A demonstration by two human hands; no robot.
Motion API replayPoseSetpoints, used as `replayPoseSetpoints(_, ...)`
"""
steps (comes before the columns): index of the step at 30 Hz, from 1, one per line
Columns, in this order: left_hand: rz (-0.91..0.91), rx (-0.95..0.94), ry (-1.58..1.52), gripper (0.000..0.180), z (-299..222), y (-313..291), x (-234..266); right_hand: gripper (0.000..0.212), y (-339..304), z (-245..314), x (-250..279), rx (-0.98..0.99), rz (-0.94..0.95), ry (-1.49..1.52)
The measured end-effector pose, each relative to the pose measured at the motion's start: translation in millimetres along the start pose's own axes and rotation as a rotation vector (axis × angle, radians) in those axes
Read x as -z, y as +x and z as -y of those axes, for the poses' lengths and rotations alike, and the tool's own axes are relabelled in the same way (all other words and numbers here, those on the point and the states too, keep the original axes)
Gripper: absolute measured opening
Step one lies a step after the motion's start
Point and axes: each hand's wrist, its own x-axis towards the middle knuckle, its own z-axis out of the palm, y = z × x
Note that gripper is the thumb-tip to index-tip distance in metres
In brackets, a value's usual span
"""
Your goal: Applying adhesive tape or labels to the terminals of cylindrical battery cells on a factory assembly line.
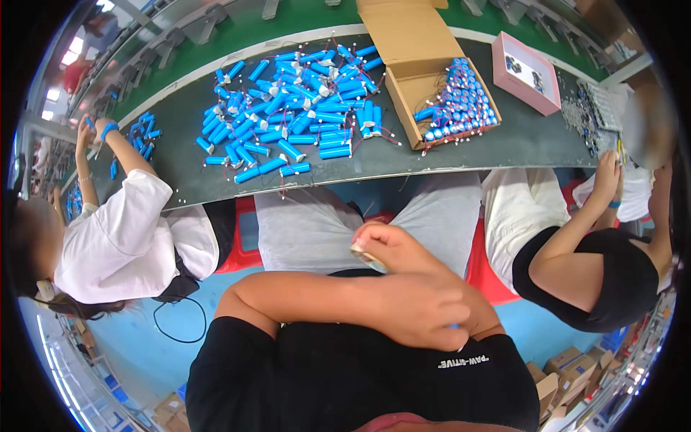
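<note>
Two hands are held close to the body, above the lap and well short of the table (504, 140). The left hand (425, 302) lies over the right forearm with its fingers curled loosely together, and nothing is seen in it. The right hand (392, 248) is raised just above it, its fingers pressed together on a small flat greyish piece (362, 252) that sticks out to the left of the fingertips; what the piece is cannot be told.

Many blue battery cells (288, 115) with thin wires are spread on the dark table, well apart from both hands and straight ahead of them, beyond the knees. Most cells lie with their long axes slanted, in no common direction. The nearest cells at the table's front edge lie slightly left of the right hand, which is the nearer hand to them. An open cardboard box (414, 90) packed with more blue cells stands upright to the right of the pile, and a pink box (525, 72) is set farther right.

Between the hands and the cells only the grey-clad knees (309, 223) and the table's edge are found. A seated person in white (122, 245) works at the left, and another person's arm (576, 230) reaches to the table at the right.
</note>
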Motion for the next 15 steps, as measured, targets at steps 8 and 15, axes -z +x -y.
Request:
replayPoseSetpoints(8, -1.140, 0.659, 0.270, 0.019, 59.2, -96.7, 40.2, 0.013, -30.9, 7.5, 24.4, 0.223, -0.173, -0.021)
replayPoseSetpoints(15, -1.086, 1.002, 0.934, 0.023, 98.9, -169.0, 81.3, 0.015, -29.8, 22.6, 14.2, 0.279, -0.250, 0.046)
